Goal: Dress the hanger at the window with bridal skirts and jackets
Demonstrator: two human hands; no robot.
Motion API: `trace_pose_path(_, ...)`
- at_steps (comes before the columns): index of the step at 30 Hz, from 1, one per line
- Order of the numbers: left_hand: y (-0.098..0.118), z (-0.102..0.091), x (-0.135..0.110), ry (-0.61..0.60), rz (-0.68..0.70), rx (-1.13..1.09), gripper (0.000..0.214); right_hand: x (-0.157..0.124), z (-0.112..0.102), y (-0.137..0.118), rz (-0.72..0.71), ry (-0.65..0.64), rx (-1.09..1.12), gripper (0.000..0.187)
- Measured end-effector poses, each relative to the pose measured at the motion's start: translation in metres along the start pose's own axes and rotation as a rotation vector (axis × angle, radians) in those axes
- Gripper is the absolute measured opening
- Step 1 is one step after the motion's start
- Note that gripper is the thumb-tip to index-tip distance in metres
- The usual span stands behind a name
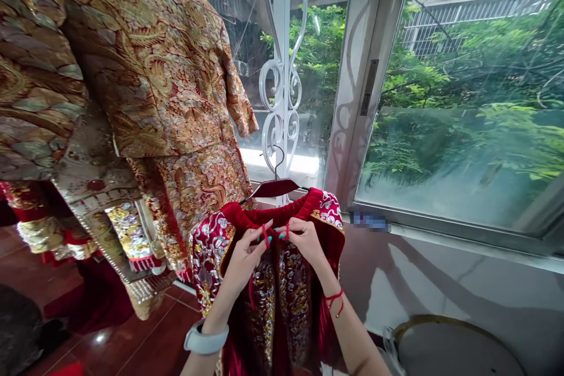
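Closest to me is the watch (205, 339) on my left wrist. Above it my left hand (244, 258) and right hand (304, 241) each pinch the red cord (273, 232) at the collar of the red velvet jacket (211, 247), fingertips closed on it. The jacket hangs from a dark hanger (275, 187) by the white window grille (282, 88), which holds the collar spread between both hands.

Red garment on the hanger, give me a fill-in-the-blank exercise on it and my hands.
The left hand and right hand pinch a thin ____ cord at the neckline of the red garment.
The white watch sits on the ____ wrist.
The string bracelet circles the ____ wrist.
Missing: red; left; right.
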State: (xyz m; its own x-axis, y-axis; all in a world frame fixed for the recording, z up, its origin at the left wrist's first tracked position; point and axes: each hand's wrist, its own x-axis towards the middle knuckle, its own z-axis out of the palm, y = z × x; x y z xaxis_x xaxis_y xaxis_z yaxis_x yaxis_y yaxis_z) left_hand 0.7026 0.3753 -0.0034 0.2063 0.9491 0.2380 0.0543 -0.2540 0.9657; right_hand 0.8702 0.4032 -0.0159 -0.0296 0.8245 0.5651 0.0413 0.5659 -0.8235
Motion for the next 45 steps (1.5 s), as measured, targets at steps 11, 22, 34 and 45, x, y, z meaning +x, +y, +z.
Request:
trace_pose_path(11, 0.002, 0.002, 0.009, -0.031, 0.242, 0.384, 0.032, 0.003, -0.005, -0.014, 0.007, -0.34, -0.049, 0.026)
trace_pose_path(22, 0.003, -0.007, 0.014, -0.051, 0.38, 0.503, 0.011, -0.005, -0.003, -0.002, -0.015, -0.149, -0.263, 0.015)
trace_pose_path(34, 0.007, -0.02, 0.004, 0.0, 0.275, 0.422, 0.014, -0.009, -0.016, -0.011, -0.048, -0.067, -0.226, 0.016)
trace_pose_path(45, -0.014, 0.009, 0.008, -0.03, -0.053, -0.119, 0.037, -0.054, 0.003, -0.007, -0.032, 0.033, -0.211, 0.012)
